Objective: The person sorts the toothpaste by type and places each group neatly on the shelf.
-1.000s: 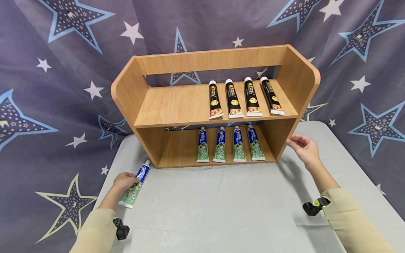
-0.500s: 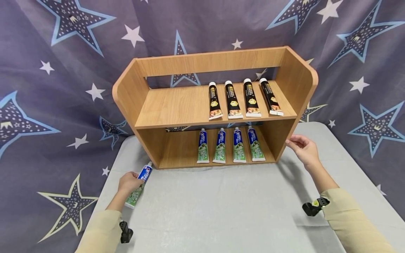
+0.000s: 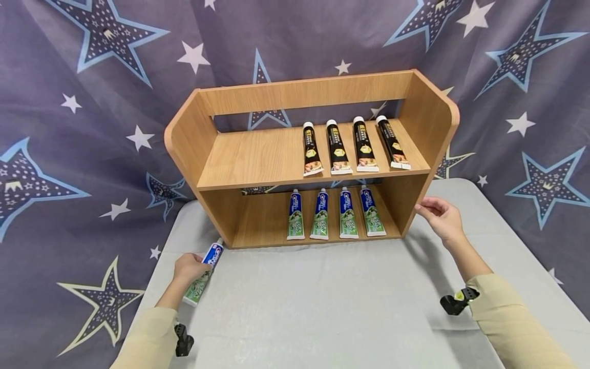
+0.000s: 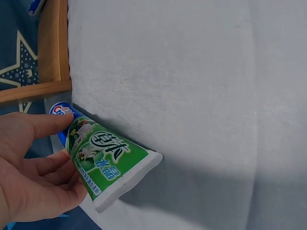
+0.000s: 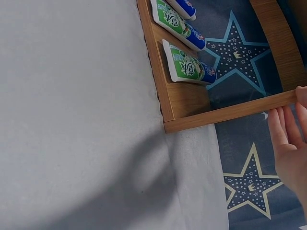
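Observation:
My left hand (image 3: 188,270) pinches a toothpaste tube (image 3: 195,289) near its blue capped half. The cap points toward the rack's lower left corner, and the green half and white crimped end show below the hand. In the left wrist view, the tube (image 4: 110,151) slants just over the grey cloth, with thumb and fingers on opposite sides. My right hand (image 3: 443,219) holds the right side panel of the wooden shelf (image 3: 258,179). The right wrist view has the thumb on the panel's (image 5: 235,111) edge and the fingers along its outer face.
Several black tubes (image 3: 338,148) lie on the upper shelf's right half. Below them, several blue and green toothpaste tubes (image 3: 321,215) lie in a row on the lower shelf. Grey cloth (image 3: 313,302) covers the table; a star-patterned curtain (image 3: 295,36) hangs behind.
My left hand has moved slightly right with the toothpaste tube, whose cap end is now nearer the shelf's lower left corner. The right hand stays at the side panel. The head view shifted slightly.

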Motion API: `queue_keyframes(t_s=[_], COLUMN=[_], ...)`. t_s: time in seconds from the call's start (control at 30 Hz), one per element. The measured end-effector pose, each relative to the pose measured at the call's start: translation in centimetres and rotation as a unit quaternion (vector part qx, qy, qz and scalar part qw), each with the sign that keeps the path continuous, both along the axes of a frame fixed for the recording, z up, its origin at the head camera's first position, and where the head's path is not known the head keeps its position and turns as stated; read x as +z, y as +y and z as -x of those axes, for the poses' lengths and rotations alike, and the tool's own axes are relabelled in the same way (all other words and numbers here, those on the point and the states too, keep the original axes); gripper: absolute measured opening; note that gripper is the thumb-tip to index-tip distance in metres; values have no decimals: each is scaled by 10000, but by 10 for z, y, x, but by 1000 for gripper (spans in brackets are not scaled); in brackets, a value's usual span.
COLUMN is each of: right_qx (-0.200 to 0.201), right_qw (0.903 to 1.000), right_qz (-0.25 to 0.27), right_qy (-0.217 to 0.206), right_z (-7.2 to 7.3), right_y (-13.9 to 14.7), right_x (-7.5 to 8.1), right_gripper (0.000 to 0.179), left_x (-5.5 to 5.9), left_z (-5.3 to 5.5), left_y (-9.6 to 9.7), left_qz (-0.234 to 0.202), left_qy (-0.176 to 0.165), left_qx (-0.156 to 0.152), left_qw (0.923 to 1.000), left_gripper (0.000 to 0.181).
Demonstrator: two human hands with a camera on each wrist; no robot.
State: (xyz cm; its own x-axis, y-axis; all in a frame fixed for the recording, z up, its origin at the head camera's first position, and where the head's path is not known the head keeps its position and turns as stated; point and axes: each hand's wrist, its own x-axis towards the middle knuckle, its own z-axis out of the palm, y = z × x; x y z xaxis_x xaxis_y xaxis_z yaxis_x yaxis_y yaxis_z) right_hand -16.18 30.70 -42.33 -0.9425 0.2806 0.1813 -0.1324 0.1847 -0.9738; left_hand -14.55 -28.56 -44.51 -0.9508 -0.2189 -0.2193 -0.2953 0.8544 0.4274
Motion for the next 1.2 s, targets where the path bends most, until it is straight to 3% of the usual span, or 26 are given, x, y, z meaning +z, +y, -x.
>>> queue_keyframes(t_s=[0.33, 0.63, 0.77, 0.93, 1.2], right_qx=[26, 17, -10, 12, 2], right_qw=[10000, 10000, 10000, 9999, 10000], right_qz=[55, 20, 14, 90, -21], right_qy=[-53, -46, -71, -63, -66], right_z=[0, 1, 2, 2, 2], right_y=[2, 2, 1, 1, 3], right_x=[-1, -1, -1, -1, -2], right_gripper=[24, 25, 25, 25, 24], left_x=[0, 0, -2, -3, -6], left_z=[-2, -8, -12, -18, -25], left_y=[0, -9, -11, -9, -5], left_qz=[145, -32, -473, -1131, -1503], left_qy=[41, -122, -301, -601, -861], left_qx=[-109, -30, 155, 430, 505], left_qw=[9998, 9999, 9983, 9908, 9836], left_gripper=[33, 38, 42, 43, 40])
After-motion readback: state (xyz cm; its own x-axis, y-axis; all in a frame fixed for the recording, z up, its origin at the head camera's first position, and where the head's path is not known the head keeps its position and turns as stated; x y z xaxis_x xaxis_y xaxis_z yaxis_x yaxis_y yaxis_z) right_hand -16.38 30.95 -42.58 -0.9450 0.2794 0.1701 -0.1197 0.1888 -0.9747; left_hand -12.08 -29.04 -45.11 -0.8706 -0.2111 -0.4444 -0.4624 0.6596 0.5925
